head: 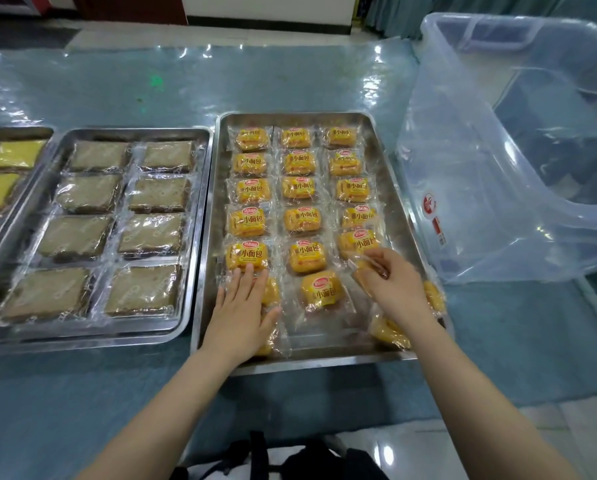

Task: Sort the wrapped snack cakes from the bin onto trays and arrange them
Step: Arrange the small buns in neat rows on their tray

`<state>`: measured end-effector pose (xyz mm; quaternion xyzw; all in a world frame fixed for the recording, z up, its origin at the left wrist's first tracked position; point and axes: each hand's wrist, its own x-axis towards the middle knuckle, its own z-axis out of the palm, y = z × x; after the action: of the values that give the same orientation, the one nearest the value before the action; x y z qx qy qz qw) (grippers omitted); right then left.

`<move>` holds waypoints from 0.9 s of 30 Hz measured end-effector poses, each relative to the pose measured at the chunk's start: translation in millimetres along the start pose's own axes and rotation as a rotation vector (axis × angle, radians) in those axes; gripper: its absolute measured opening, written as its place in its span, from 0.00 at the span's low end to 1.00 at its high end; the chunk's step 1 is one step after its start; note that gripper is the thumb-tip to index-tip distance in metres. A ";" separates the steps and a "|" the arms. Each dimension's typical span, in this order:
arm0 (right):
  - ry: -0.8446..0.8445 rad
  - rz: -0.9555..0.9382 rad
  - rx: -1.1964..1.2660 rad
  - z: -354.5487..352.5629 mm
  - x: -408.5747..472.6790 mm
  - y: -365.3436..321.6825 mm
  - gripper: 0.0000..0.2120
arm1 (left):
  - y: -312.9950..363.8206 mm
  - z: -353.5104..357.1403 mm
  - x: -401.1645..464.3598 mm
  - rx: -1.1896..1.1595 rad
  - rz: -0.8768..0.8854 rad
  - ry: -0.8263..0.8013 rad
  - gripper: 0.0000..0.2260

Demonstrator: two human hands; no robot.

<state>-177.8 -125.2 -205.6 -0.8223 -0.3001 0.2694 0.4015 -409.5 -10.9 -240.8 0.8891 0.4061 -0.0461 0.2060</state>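
Over the right-hand steel tray, a person's left hand lay flat, fingers straight and slightly spread, pressing a wrapped yellow snack cake in the near row, while the right hand pinched the crinkled clear wrapper of another between thumb and curled fingers. Small yellow-labelled cakes filled three columns; a middle cake sat askew and one more lay loose by the near rim. Such packets looked light, soft and squashable, their film slick, best taken by the sealed edge. Beside it, a second tray held flat brown slabs in clear film. A translucent plastic bin stood tilted at right on a glossy blue table cover.
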 end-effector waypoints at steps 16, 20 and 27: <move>-0.466 -0.363 -0.391 19.6 -52.9 4.9 0.21 | -5.3 23.0 -8.0 0.086 0.044 -0.048 0.33; -0.378 -0.374 -0.340 21.8 -57.7 6.5 0.17 | -8.0 27.6 -7.1 0.085 0.052 -0.043 0.32; -0.391 -0.321 -0.498 28.3 -60.9 10.0 0.19 | -8.7 29.9 -8.2 0.066 0.062 -0.007 0.32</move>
<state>-235.4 -159.3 -216.7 -0.7702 -0.5531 0.2739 0.1608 -418.9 -23.7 -268.8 0.9074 0.3759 -0.0564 0.1791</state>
